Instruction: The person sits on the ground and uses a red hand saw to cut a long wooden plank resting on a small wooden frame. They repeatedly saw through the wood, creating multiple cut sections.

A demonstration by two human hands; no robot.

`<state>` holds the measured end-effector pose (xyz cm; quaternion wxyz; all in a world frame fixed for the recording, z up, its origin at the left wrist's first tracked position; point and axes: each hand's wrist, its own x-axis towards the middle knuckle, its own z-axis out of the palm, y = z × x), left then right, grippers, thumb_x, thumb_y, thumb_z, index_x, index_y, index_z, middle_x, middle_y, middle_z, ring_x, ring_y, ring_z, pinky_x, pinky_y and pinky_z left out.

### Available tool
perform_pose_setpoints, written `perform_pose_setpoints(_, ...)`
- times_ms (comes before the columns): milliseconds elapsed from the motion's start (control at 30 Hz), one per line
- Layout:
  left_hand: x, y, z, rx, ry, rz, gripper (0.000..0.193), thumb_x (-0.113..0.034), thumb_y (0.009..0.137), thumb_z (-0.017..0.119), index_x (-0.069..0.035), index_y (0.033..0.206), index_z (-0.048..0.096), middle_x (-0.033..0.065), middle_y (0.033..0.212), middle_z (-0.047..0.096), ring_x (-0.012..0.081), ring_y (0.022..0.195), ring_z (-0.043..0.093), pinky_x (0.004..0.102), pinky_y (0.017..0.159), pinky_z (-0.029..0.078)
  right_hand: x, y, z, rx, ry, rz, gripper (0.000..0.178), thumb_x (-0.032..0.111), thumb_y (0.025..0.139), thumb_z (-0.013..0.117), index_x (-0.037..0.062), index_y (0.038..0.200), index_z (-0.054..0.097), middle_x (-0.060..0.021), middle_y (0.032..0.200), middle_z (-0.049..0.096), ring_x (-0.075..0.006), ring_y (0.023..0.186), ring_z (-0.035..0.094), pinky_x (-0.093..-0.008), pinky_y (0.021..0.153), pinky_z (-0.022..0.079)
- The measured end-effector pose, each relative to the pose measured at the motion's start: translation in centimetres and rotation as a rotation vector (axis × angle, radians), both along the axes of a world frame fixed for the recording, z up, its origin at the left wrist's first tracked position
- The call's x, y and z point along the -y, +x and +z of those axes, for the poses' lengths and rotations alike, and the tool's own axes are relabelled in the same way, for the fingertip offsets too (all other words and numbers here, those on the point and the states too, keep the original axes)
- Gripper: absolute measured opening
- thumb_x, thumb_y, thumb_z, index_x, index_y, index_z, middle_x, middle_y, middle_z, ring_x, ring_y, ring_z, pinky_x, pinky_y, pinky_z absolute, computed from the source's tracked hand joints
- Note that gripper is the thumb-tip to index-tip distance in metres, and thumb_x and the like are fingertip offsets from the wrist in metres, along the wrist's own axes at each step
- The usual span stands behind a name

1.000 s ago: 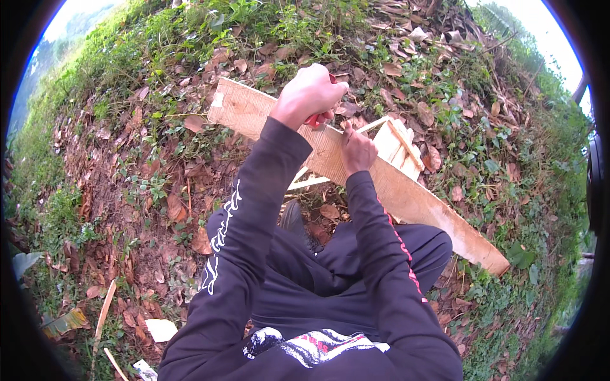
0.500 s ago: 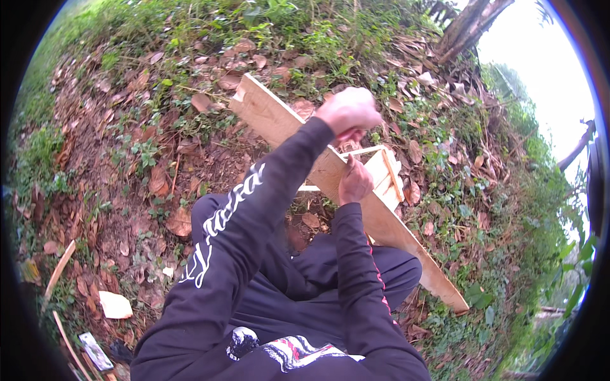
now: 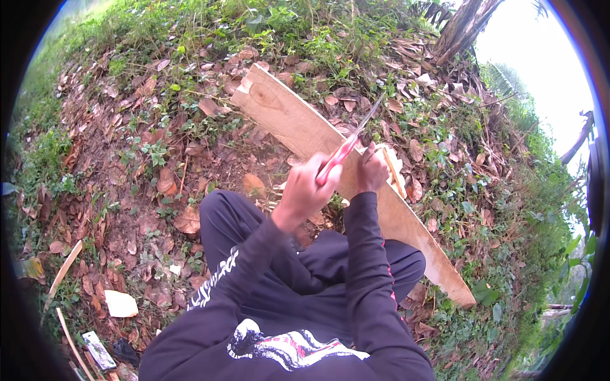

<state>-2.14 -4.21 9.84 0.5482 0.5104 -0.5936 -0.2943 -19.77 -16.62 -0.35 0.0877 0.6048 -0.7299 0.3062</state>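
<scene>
The left hand is closed around the red handle of a tool, held above the lap, near the board's lower side. The tool's thin grey blade slants up and to the right, crossing in front of the board's upper edge, with its tip over the leaf litter beyond; whether the blade touches the wood cannot be told.

The board is long and pale brown. It slopes across the front of the person, from a notched end at the upper left, with a dark knot near it, down to the lower right past the right knee.

The right hand rests against the board near its middle, at the upper edge, one digit raised; whether its fingers are clamped around the wood cannot be told. Just beyond this hand, pale wood pieces show past the edge, partly hidden.

The person sits on the ground, legs folded, in dark trousers and a dark top with white print on the left sleeve. At the lower left lie a pale chip, a curved strip, a thinner strip and a small whitish oblong, among brown leaves and green plants.
</scene>
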Motion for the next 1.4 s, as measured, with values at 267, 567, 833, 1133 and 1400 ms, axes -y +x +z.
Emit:
perform_pose_setpoints(267, -6.7, 0.5, -13.3, -0.641, 0.212, 0.091, 0.016, -0.016, 0.095, 0.061, 0.0, 0.099, 0.061, -0.0004, 0.074, 0.062, 0.0048, 0.065, 0.055, 0.0207, 0.06, 0.044, 2.6, -1.2, -6.6, 0.011, 0.078, 0.116, 0.06, 0.043, 0.103, 0.038, 0.0038, 0.072, 0.072, -0.0211, 0.065, 0.065, -0.0386, 0.06, 0.066, -0.0497, 0.06, 0.051)
perform_pose_setpoints(567, -4.9, 10.1, -11.0, -0.905, 0.074, -0.054, 0.024, -0.022, 0.099, 0.056, -0.003, 0.087, 0.05, -0.0031, 0.057, 0.042, 0.0056, 0.048, 0.037, 0.0255, 0.052, 0.04, 2.6, -2.2, -9.0, 0.08, 0.045, 0.278, 0.03, 0.025, 0.096, 0.052, 0.0012, 0.088, 0.068, -0.0182, 0.089, 0.067, -0.0356, 0.087, 0.064, -0.0463, 0.079, 0.048)
perform_pose_setpoints(833, -4.2, 9.6, -12.4, -0.862, 0.176, -0.088, 0.03, -0.03, 0.097, 0.057, -0.003, 0.085, 0.05, -0.0043, 0.06, 0.039, 0.0062, 0.053, 0.038, 0.0263, 0.056, 0.04, -9.6, -9.2, -5.2, 0.259, 0.04, 0.131, 0.03, 0.013, 0.087, 0.061, 0.0014, 0.116, 0.061, -0.0207, 0.121, 0.059, -0.0387, 0.116, 0.054, -0.0459, 0.101, 0.042)
perform_pose_setpoints(1133, -3.3, 9.5, -12.2, -0.953, 0.449, -0.005, 0.016, -0.016, 0.099, 0.052, -0.005, 0.088, 0.05, -0.0022, 0.063, 0.043, 0.009, 0.059, 0.045, 0.0287, 0.065, 0.045, -10.5, -7.3, -11.7, -0.105, 0.383, -0.035, 0.066, 0.045, 0.095, 0.05, 0.0161, 0.153, 0.034, -0.0205, 0.159, 0.023, -0.0422, 0.147, 0.019, -0.0586, 0.116, 0.015)
perform_pose_setpoints(1400, -3.4, 9.6, -12.4, -1.021, 0.464, 0.009, 0.017, -0.017, 0.099, 0.052, -0.006, 0.087, 0.05, -0.0016, 0.065, 0.045, 0.0097, 0.062, 0.047, 0.0291, 0.066, 0.045, -10.7, -7.4, -12.1, -0.098, 0.368, -0.032, 0.066, 0.047, 0.096, 0.049, 0.0172, 0.153, 0.034, -0.0195, 0.16, 0.023, -0.0414, 0.148, 0.019, -0.0602, 0.116, 0.015)
